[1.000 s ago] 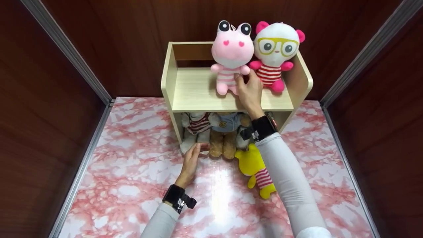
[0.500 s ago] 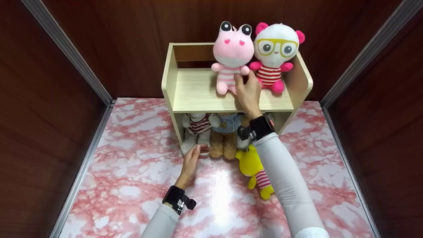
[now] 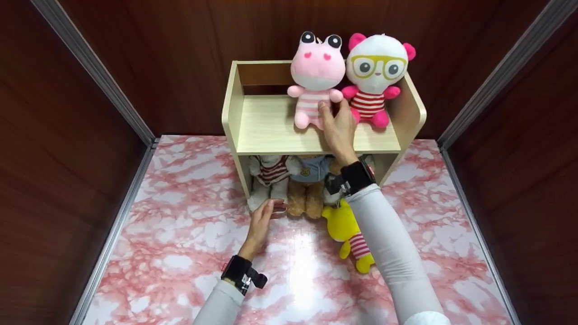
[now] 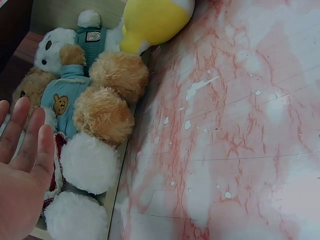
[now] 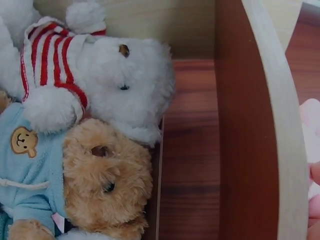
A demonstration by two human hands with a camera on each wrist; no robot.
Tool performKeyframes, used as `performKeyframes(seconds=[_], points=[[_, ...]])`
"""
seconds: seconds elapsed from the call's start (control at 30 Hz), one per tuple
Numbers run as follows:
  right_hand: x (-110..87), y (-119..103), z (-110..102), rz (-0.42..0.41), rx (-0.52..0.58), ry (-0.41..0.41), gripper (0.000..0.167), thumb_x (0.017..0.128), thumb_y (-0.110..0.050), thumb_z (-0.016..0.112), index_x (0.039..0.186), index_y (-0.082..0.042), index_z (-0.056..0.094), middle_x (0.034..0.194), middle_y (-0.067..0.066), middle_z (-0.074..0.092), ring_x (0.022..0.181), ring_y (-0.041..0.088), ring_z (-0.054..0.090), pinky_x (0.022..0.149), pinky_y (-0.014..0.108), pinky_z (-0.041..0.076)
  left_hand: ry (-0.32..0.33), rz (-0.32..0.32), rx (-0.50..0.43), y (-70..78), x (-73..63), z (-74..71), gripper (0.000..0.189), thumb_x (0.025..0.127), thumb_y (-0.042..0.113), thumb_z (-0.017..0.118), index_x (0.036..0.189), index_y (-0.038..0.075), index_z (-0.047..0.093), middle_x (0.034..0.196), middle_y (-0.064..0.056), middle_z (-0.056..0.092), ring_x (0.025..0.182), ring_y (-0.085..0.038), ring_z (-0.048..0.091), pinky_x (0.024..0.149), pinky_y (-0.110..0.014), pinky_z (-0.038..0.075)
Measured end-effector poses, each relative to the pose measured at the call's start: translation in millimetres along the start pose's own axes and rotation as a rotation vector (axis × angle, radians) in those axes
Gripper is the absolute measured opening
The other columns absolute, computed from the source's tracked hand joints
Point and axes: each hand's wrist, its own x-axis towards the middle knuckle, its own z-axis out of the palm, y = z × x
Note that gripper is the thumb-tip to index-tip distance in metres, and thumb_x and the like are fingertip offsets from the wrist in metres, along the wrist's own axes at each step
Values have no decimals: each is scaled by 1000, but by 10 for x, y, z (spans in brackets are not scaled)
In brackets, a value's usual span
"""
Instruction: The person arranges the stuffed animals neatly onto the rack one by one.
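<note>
On the upper board of a small wooden shelf [image 3: 280, 122], a pink plush toy [image 3: 317, 72] with bulging eyes and a striped body sits facing out. My right hand [image 3: 339, 128] grips its side, thumb on its belly; the other fingertips are hidden behind. Beside it sits a panda plush [image 3: 378, 74] with yellow glasses and a red striped shirt. My left hand [image 3: 260, 223] hovers with extended fingers before the lower compartment, near the feet of a white teddy bear [image 4: 90, 165] in a red striped top. It holds nothing.
Below, a brown teddy bear [image 3: 305, 194] in a blue top sits beside the white one, with another white bear [image 4: 55, 45] in green. A yellow plush [image 3: 341, 225] lies on the marbled floor [image 3: 180, 253], partly under my right forearm. Dark wooden panels enclose the space.
The head view has shifted very slightly, so the scene sits a little lower. Both hands and the plush toys keep nearly the same places.
</note>
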Motion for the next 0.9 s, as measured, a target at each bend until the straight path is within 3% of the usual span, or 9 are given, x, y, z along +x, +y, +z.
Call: performKeyframes(seconds=[0.1,0.33,0.47,0.63,0.9], points=[[-54,9,-51,2,67,-11,44,103,-26,63,139,0,59,135,15,66,126,23,61,107,28,45,-2,-2,3,-11,-1,9,49,115,23,33,128,-17,58,121,-44,59,113,-62,58,98,-57,52],[-212,28,-177,-15,291,-46,56,103,-14,62,150,9,44,147,27,54,137,30,54,111,24,43,-8,-20,8,-25,-12,4,50,115,25,33,129,-16,57,122,-43,60,113,-61,58,101,-65,47],[-347,54,-287,-57,337,-29,55,102,-10,62,149,13,44,144,29,56,134,34,56,111,28,45,-13,-25,25,-20,-21,-4,50,115,27,33,129,-15,58,122,-41,61,112,-52,64,102,-64,47],[-559,154,-484,-170,381,-2,50,103,-7,61,147,14,46,142,26,58,131,34,58,111,35,46,-4,-31,35,-8,-5,-17,50,115,28,34,129,-13,58,121,-40,62,112,-47,65,101,-60,48],[-939,462,-783,-284,332,64,38,102,2,61,139,11,57,133,23,66,124,32,63,106,33,50,-5,-12,44,-64,26,-45,47,115,21,34,128,-19,56,118,-35,65,113,-58,60,98,-64,49]])
